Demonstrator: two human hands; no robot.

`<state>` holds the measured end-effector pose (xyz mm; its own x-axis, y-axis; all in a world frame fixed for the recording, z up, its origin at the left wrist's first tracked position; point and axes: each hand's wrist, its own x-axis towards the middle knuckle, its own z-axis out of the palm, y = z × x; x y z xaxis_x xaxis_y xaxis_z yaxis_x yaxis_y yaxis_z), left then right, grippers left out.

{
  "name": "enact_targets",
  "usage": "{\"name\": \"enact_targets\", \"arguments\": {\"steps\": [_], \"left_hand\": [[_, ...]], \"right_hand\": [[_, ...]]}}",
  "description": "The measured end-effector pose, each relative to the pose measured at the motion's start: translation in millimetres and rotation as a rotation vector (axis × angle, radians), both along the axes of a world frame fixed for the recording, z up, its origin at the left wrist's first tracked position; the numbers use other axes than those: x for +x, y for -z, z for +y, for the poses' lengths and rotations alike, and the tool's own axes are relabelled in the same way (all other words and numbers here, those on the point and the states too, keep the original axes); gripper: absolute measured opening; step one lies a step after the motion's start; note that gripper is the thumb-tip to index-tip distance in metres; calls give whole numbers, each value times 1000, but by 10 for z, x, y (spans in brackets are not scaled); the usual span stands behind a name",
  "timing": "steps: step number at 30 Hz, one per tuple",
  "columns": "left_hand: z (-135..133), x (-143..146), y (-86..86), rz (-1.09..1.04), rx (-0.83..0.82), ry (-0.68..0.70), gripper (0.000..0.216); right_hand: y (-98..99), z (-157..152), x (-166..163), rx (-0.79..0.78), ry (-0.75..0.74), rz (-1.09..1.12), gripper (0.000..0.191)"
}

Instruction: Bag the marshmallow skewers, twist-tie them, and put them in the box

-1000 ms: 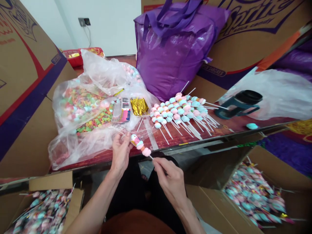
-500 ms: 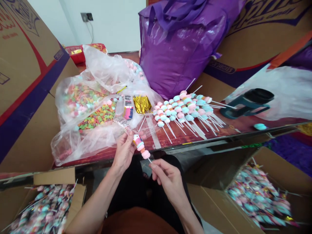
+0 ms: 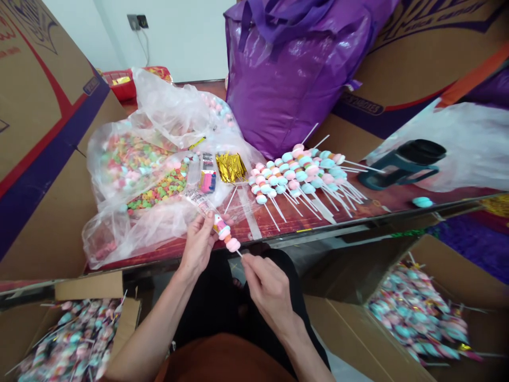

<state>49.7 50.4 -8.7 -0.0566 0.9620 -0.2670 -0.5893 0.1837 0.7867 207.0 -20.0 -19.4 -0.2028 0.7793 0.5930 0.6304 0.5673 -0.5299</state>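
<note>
My left hand (image 3: 201, 240) pinches a clear printed plastic sleeve (image 3: 201, 202), closed around its lower end. Partly inside that sleeve is a candy skewer (image 3: 227, 236) with pink, blue and orange pieces, tilted down toward my right. The fingers of my right hand (image 3: 267, 284) are closed on the skewer's white stick just below the lowest pink piece. On the table beyond, a pile of candy skewers (image 3: 300, 172) lies with sticks pointing toward me. Gold twist ties (image 3: 231, 168) and a stack of printed sleeves (image 3: 207, 181) sit left of the pile.
Plastic bags of loose gummy rings (image 3: 159, 185) spread over the table's left. A purple bag (image 3: 294, 79) stands behind; a dark teal mug (image 3: 401, 164) stands at right. Open cardboard boxes of candy skewers flank me, one left (image 3: 89, 286), one right (image 3: 358, 339). One blue candy (image 3: 422, 202) lies near the edge.
The skewer sits slightly further up in the sleeve. My right hand has moved a little up and left along with it, its fingers more tightly curled. The view has shifted slightly.
</note>
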Motion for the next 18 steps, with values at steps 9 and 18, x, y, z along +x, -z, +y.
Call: {"name": "enact_targets", "arguments": {"steps": [9, 18], "left_hand": [[-43, 62, -41, 6, -20, -7, 43], [-27, 65, -50, -19, -27, 33, 40]], "right_hand": [[99, -77, -121, -286, -13, 229, 18], [74, -50, -125, -996, -78, 870, 26]]}}
